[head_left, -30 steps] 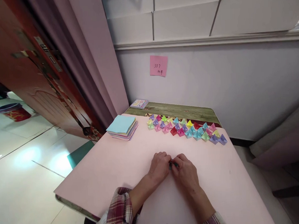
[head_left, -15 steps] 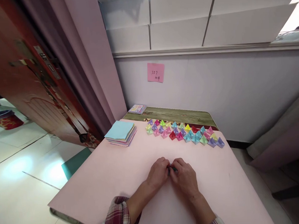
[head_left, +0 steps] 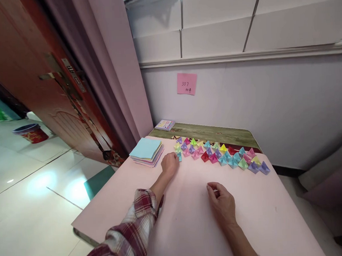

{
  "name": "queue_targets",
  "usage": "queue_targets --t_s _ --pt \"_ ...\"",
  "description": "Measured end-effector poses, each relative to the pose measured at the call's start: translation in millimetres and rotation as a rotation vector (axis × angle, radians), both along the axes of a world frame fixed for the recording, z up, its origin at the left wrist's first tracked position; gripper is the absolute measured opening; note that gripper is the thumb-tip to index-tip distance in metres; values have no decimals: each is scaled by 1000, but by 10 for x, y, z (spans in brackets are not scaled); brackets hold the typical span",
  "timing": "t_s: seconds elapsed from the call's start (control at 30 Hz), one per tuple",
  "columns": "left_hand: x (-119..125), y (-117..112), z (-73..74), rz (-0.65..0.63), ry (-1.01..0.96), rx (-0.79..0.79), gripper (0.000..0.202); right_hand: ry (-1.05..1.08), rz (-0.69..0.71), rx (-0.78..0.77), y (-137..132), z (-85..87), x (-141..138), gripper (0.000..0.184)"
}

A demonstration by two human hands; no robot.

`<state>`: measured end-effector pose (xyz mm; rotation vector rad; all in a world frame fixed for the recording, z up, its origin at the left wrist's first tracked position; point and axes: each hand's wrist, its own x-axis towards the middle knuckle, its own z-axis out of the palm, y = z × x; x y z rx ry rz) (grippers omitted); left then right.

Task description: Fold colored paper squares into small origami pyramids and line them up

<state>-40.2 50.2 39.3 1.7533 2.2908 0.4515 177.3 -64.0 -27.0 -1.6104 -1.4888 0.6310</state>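
My left hand [head_left: 170, 164] is stretched forward to the left end of a row of small folded paper shapes [head_left: 221, 156] in many colours. Its fingers are curled together around a teal folded piece [head_left: 179, 156] at the end of that row, right on the pink tabletop [head_left: 193, 226]. My right hand [head_left: 222, 203] rests on the table nearer to me, fingers loosely curled with nothing visible in them. A stack of coloured paper squares [head_left: 147, 151], light blue on top, lies just left of my left hand.
A small printed packet [head_left: 165, 125] lies on a green wooden surface [head_left: 217, 132] behind the pink table. A pink note [head_left: 186, 84] is stuck on the wall. A red-brown door [head_left: 42, 85] and a curtain stand to the left; a bucket [head_left: 30, 133] sits on the tiled floor.
My hands were together at the table's middle, pinching a small dark piece. My left hand has since reached forward to the left end of the row; my right hand stayed back.
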Motion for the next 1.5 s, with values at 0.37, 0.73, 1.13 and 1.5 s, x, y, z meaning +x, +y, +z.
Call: queue_targets --t_s 0.37,0.73,1.13,1.5 --pt "159 295 -92 23 50 -30 22 4 24 -26 24 0 -1 32" --pt "-21 310 -80 3 -38 32 27 28 35 -11 20 -69 18 31" --pt "-286 211 -157 -231 -169 147 41 -50 1 50 -11 -53 -58 32" --pt "-234 289 -471 -255 -241 192 38 -127 6 25 23 3 -126 30"
